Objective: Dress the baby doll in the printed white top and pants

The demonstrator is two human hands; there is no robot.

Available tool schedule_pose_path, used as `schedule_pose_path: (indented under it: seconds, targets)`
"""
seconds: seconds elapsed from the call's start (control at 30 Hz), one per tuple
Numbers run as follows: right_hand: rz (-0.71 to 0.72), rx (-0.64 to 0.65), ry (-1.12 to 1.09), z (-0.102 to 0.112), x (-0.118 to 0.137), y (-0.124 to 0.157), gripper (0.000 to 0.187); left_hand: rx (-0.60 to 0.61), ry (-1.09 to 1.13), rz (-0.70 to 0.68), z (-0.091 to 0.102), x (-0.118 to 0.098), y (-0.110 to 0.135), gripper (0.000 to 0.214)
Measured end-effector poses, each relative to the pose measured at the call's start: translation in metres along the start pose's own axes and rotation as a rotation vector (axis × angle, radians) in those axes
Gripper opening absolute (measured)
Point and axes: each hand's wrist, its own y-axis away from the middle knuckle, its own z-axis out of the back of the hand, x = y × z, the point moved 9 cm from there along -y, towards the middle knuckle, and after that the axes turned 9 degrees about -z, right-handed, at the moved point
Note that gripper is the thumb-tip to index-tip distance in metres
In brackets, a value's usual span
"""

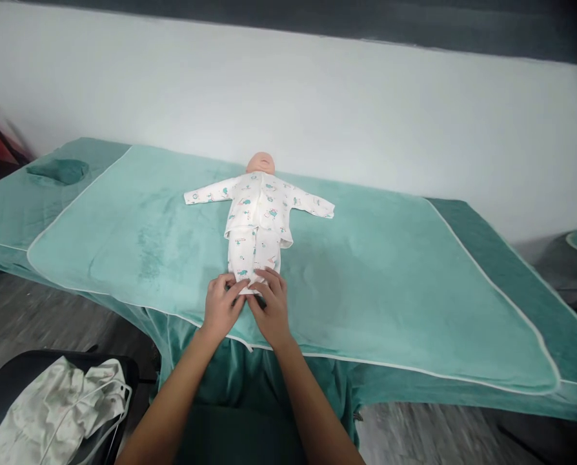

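Observation:
A baby doll (pixel 260 161) lies on its back with its head toward the wall. It wears a white long-sleeved baby top (pixel 250 205) with small green and red prints, both sleeves spread out sideways. Matching baby trousers (pixel 242 253) cover its legs. My left hand (pixel 222 303) pinches the trousers' lower hem from the left, fingers bent around the cloth. At the same hem, on the right, my right hand (pixel 272 302) has its thumb and fingers closed on the fabric. The doll's feet and hands are not visible.
A green plush sheet with white piping (pixel 404 290) covers the long massage bed, which has a face hole (pixel 59 171) at its left end. The white wall (pixel 317 103) stands behind. A black chair (pixel 8 381) holds a crumpled pale cloth bag (pixel 66 407) at lower left.

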Motion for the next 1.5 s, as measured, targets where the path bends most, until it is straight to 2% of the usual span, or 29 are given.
schedule_pose_path:
  seconds: [0.27,0.4,0.5,0.6,0.67,0.73,0.83,0.93,1.07,1.23,1.4,1.5]
  targets:
    - [0.008,-0.049,-0.116,0.009,0.004,0.013,0.018,-0.181,0.154,0.101,0.013,0.002,0.005,0.024]
    - [-0.019,-0.035,-0.064,0.004,0.004,0.017,0.021,-0.192,0.200,0.176,0.014,0.007,0.008,0.025]
    - [-0.019,-0.008,-0.090,0.004,0.003,0.020,0.033,-0.173,0.161,0.183,0.011,0.005,0.010,0.027]
    - [-0.101,-0.072,-0.115,0.013,-0.010,0.022,0.043,-0.096,0.039,0.120,0.002,-0.003,0.007,0.030]
    - [-0.199,-0.149,-0.075,0.021,-0.023,0.023,0.042,-0.044,-0.033,0.080,-0.004,-0.008,0.004,0.031]
    - [-0.281,-0.187,-0.015,0.024,-0.032,0.023,0.038,-0.058,-0.052,0.094,-0.005,-0.007,0.002,0.027]
    - [-0.327,-0.163,0.059,0.017,-0.037,0.016,0.034,-0.142,-0.003,0.150,0.000,-0.002,0.003,0.021]
    - [-0.329,-0.163,0.101,0.010,-0.035,0.008,0.031,-0.159,0.009,0.157,0.001,-0.002,0.006,0.022]
    - [-0.310,-0.180,0.081,0.009,-0.037,0.004,0.032,-0.113,-0.024,0.149,-0.003,-0.002,0.008,0.025]
    - [-0.228,-0.198,0.103,0.018,-0.038,0.010,0.029,-0.074,-0.069,0.142,-0.007,-0.002,0.008,0.026]
    - [-0.121,-0.217,0.015,0.030,-0.032,0.020,0.032,-0.057,-0.094,0.109,-0.011,-0.004,0.008,0.031]
    - [-0.103,-0.235,-0.030,0.038,-0.030,0.027,0.032,-0.061,-0.105,0.123,-0.010,-0.003,0.011,0.031]
